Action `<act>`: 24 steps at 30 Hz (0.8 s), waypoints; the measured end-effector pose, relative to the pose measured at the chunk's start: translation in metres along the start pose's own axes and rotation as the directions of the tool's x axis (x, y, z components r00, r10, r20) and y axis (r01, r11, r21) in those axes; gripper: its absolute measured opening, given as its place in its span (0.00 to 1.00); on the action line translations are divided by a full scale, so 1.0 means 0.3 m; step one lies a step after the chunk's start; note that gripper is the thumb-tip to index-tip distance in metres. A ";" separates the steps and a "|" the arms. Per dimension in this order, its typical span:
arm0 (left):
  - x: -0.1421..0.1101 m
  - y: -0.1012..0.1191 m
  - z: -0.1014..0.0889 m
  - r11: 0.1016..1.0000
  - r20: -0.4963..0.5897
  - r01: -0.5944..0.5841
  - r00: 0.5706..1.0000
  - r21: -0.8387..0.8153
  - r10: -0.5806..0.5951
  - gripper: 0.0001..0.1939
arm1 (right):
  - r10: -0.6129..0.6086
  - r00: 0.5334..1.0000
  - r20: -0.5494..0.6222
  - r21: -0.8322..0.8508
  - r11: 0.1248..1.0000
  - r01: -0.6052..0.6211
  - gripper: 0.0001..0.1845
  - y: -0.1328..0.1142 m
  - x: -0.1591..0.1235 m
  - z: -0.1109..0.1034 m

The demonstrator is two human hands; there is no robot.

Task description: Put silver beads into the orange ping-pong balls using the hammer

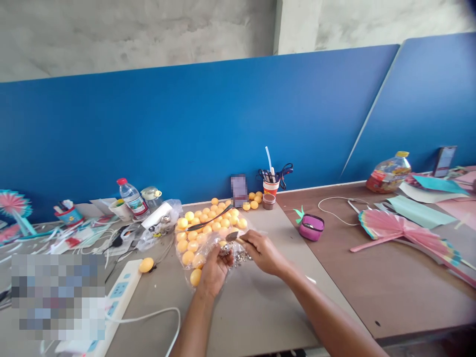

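Observation:
My left hand (213,270) is closed around a small ball (224,248) with shiny silver bits on it, held just above the grey desk. My right hand (262,252) pinches a small brush (234,237), whose flat tip touches the top of that ball. Under and behind both hands lies a clear plastic bag (193,248) heaped with several orange-yellow balls (208,223). A dark thin tool (208,223) rests across the heap. Loose silver pieces (243,258) glitter on the plastic between my hands.
A white power strip (119,292) with cable lies at left beside one stray yellow ball (146,265). Water bottle (131,198), pen cup with scissors (271,186), a small brown jar (268,201), a pink pouch (311,227) and a pink paper fan (401,232) stand around. A blue partition (223,124) backs the desk.

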State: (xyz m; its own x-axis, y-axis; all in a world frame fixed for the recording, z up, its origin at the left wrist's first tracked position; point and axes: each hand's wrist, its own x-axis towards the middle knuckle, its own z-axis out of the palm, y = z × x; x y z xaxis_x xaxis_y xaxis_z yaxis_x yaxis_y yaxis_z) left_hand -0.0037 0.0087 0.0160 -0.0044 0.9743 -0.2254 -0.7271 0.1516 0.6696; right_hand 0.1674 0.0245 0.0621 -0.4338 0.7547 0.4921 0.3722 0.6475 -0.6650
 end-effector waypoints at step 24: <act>-0.006 0.003 0.021 0.997 -0.018 -0.067 0.998 0.040 0.067 0.15 | 0.047 0.992 0.113 0.075 0.996 -0.056 0.13 -0.021 0.004 -0.015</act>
State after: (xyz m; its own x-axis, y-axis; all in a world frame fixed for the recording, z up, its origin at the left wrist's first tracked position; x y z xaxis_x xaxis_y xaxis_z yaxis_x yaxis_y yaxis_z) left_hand 0.0000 0.0081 0.0215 -0.0660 0.9790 -0.1927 -0.6970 0.0930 0.7110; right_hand 0.1681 0.0218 0.0694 -0.5057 0.7677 0.3935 0.3331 0.5945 -0.7318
